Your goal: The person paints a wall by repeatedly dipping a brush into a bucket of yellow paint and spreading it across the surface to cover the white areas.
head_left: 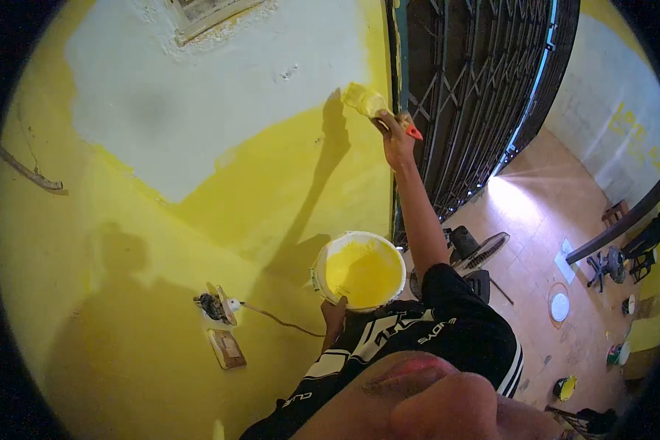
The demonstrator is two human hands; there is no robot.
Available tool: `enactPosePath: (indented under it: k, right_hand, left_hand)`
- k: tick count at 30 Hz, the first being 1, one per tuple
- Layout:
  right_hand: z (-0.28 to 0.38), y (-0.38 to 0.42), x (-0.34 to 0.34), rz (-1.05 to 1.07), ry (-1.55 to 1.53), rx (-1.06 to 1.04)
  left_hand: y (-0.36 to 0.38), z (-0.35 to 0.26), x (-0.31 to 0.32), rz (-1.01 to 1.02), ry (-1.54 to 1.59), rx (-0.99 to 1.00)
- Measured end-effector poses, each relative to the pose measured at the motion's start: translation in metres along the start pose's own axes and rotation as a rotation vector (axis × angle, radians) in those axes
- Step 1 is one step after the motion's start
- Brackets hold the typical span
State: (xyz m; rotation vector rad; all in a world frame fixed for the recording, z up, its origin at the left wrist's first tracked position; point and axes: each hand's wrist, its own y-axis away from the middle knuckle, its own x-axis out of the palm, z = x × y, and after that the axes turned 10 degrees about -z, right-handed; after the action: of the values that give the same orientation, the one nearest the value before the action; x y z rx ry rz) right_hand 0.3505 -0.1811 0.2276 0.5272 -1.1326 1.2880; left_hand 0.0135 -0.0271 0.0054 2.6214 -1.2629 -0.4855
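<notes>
My right hand (394, 139) is raised at the wall, its fingers closed around a paintbrush (367, 101). Thick yellow paint coats the bristles, and the handle's red end sticks out behind my fingers. The bristles are up by the yellow strip along the door frame. Lower down, my left hand (335, 315) grips the near rim of a white paint bucket (400, 268), close to my chest. Yellow paint (359, 271) covers its inside. On the wall (220, 95), a large pale patch is bordered by yellow, with my arm's shadow across it.
A folding metal gate (484, 81) stands right of the wall. Below it is a fan (485, 251) on the tiled floor (521, 257). An open wall socket (216, 306) with a plugged cord and a switch plate (226, 349) sit left of the bucket. Paint containers (565, 388) stand lower right.
</notes>
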Motion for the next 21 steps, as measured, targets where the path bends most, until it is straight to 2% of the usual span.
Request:
enactPosePath:
  k: [2,4,5,7,8,10,11,12,14,15,20,21]
  right_hand:
    - [-0.001,-0.008,0.009,0.009,0.039,-0.041]
    - [-0.002,-0.015,0.011,0.128,0.164,-0.107]
    - [-0.001,-0.018,0.011,0.126,0.166,-0.109]
    - [0.007,-0.022,0.014,0.117,0.428,-0.262]
    - [0.009,-0.026,0.011,0.111,0.434,-0.266]
    - [0.016,-0.041,-0.001,0.007,0.430,-0.437]
    - [0.019,-0.051,-0.008,0.066,0.497,-0.614]
    - [0.035,-0.040,0.002,-0.029,0.553,-0.548]
    - [0.024,-0.062,-0.020,0.024,0.755,-0.899]
    - [0.024,-0.061,-0.016,0.124,0.630,-0.908]
    - [-0.030,-0.023,0.007,0.222,0.532,-1.063]
    - [-0.047,-0.012,0.011,0.264,0.585,-1.023]
  left_hand:
    - [-0.003,0.004,-0.001,0.016,-0.071,0.000]
    - [-0.007,0.010,0.000,-0.002,-0.155,0.000]
    - [-0.008,0.013,-0.001,0.001,-0.156,0.000]
    - [-0.002,0.003,-0.001,0.011,-0.073,0.065]
    - [-0.003,0.004,-0.002,0.020,-0.076,0.063]
    - [-0.007,0.010,-0.003,-0.006,-0.047,-0.114]
    - [-0.012,0.024,-0.001,-0.016,0.072,-0.090]
    - [-0.003,0.011,0.000,0.013,0.062,-0.093]
    - [0.019,-0.031,-0.001,-0.129,-0.012,-0.097]
    - [0.003,-0.009,-0.007,0.054,0.075,-0.032]
    - [-0.001,-0.004,-0.004,-0.023,0.130,-0.148]
    - [-0.003,-0.001,-0.004,-0.020,0.183,-0.175]
